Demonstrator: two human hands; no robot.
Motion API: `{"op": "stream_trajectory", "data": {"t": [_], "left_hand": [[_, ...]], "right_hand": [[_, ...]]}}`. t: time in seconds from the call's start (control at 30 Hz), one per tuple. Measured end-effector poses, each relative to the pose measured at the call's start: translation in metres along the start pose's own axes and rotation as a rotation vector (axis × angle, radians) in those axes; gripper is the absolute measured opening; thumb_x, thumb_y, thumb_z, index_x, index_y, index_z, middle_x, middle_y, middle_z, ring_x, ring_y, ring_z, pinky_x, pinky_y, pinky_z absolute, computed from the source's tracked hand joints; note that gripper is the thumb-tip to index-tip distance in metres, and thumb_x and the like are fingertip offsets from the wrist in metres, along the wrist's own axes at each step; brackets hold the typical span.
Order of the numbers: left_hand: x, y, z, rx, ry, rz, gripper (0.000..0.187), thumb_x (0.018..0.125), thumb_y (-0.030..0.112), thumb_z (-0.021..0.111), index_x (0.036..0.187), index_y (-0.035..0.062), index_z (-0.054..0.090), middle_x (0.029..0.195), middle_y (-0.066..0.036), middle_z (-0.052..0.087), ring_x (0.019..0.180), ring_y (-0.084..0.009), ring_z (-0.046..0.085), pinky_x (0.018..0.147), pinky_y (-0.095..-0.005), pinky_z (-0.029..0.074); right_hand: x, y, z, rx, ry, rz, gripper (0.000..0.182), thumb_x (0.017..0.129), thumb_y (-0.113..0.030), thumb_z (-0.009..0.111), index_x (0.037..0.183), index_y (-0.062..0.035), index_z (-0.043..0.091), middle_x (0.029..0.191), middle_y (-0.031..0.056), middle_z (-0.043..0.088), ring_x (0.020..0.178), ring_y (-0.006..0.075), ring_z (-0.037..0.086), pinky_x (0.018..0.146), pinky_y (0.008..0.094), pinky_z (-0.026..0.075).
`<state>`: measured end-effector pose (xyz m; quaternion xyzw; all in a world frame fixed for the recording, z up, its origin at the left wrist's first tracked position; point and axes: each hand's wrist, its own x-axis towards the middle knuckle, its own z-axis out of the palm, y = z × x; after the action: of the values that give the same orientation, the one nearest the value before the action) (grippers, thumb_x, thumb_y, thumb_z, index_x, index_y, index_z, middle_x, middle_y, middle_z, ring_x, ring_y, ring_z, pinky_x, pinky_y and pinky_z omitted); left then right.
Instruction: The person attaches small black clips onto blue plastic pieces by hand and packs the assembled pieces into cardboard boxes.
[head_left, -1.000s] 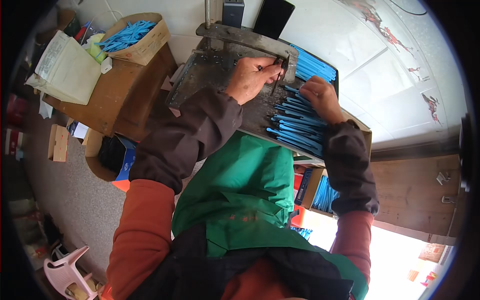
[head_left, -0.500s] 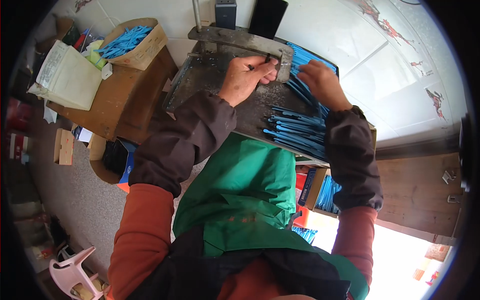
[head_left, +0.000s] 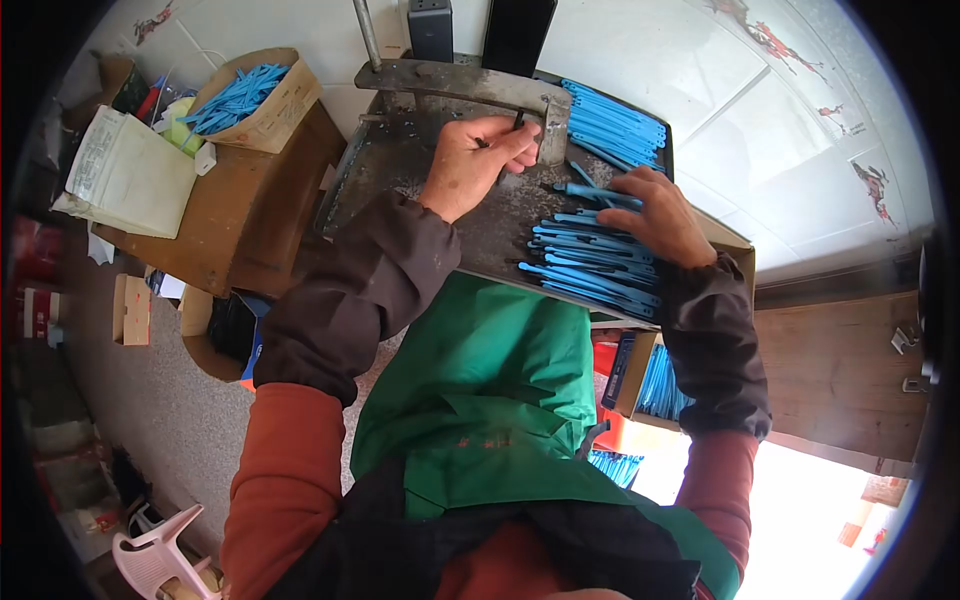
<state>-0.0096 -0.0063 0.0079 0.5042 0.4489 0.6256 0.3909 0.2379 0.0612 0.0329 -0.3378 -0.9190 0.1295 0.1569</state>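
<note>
My left hand [head_left: 480,160], fingers closed, holds a thin dark rod [head_left: 519,120] above the dark metal work tray [head_left: 400,150], beside the upright end of a flat metal bar [head_left: 460,80]. My right hand [head_left: 660,212] is at the tray's right side, its fingers closed around a slim blue strip with a dark tip [head_left: 592,192]. Just below it lies a pile of similar blue strips [head_left: 590,262], their dark ends pointing left. A neater row of blue strips [head_left: 615,122] lies above, near the wall.
A cardboard box of blue strips [head_left: 245,100] stands on a brown cabinet [head_left: 265,190] at the left, next to a white container [head_left: 130,165]. A grey device [head_left: 431,30] and a dark panel [head_left: 518,35] stand behind the tray. More strips fill a box [head_left: 660,385] below.
My right hand has come down from the upper row of strips to just above the lower pile, with a dark-tipped blue strip at its fingers. My left hand keeps the dark rod.
</note>
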Motion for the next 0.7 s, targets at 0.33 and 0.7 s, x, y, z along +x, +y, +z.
{"op": "stream_trajectory", "data": {"t": [0.33, 0.7], "left_hand": [[0.0, -0.003, 0.0, -0.009, -0.002, 0.052, 0.021, 0.086, 0.017, 0.065, 0.095, -0.0018, 0.066, 0.079, -0.008, 0.067, 0.072, -0.012, 0.063, 0.064, -0.0245, 0.051], [-0.001, -0.002, 0.0, 0.003, -0.018, 0.088, 0.019, 0.087, 0.015, 0.064, 0.092, -0.0034, 0.066, 0.079, -0.007, 0.067, 0.072, -0.0106, 0.062, 0.067, -0.0241, 0.05]], "right_hand": [[0.022, 0.012, -0.026, 0.069, -0.198, -0.131, 0.021, 0.075, -0.003, 0.063, 0.096, 0.0008, 0.064, 0.091, 0.0153, 0.061, 0.087, 0.0332, 0.06, 0.076, 0.038, 0.048], [0.044, 0.031, 0.026, -0.196, 0.013, -0.12, 0.008, 0.072, -0.004, 0.059, 0.079, -0.0009, 0.058, 0.083, 0.0146, 0.058, 0.076, 0.0349, 0.059, 0.067, 0.0433, 0.048]]}}
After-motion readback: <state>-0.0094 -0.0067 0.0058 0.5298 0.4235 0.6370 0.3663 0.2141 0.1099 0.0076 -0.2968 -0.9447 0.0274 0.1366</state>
